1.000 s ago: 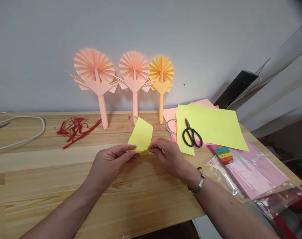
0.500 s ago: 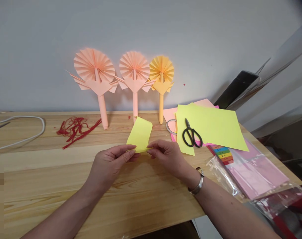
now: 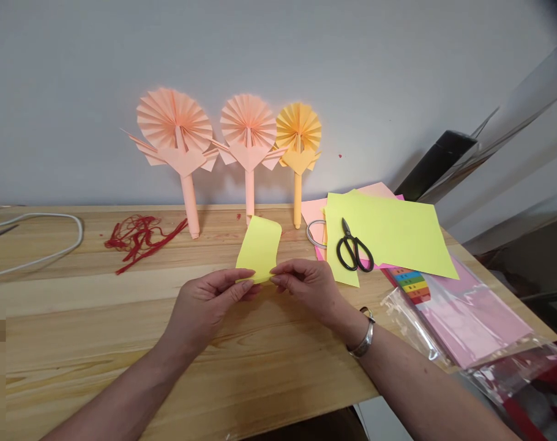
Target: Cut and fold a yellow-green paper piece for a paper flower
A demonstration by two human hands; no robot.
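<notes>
A small piece of yellow paper [image 3: 259,246] is held by its near edge above the wooden table, its far end curling upward. My left hand [image 3: 209,303] pinches the near edge at its left side, thumb on top. At the right side of the same edge, my right hand [image 3: 308,288] pinches the paper between thumb and fingers. The near edge looks slightly folded or rolled; the fingers partly hide it. Beyond the paper, a pink folded-paper fan on a rolled stem [image 3: 249,153] leans against the wall.
Another pink paper fan [image 3: 180,153] and an orange one [image 3: 299,159] also lean there. Red thread [image 3: 138,240] lies left. Black scissors [image 3: 354,248] rest on yellow sheets [image 3: 393,233] at right, near a plastic paper pack [image 3: 475,312]. A white cable [image 3: 79,229] loops at far left.
My left hand and the yellow paper have shifted slightly right. Both hands keep their pinch on the paper's near edge, and the right hand has hardly moved.
</notes>
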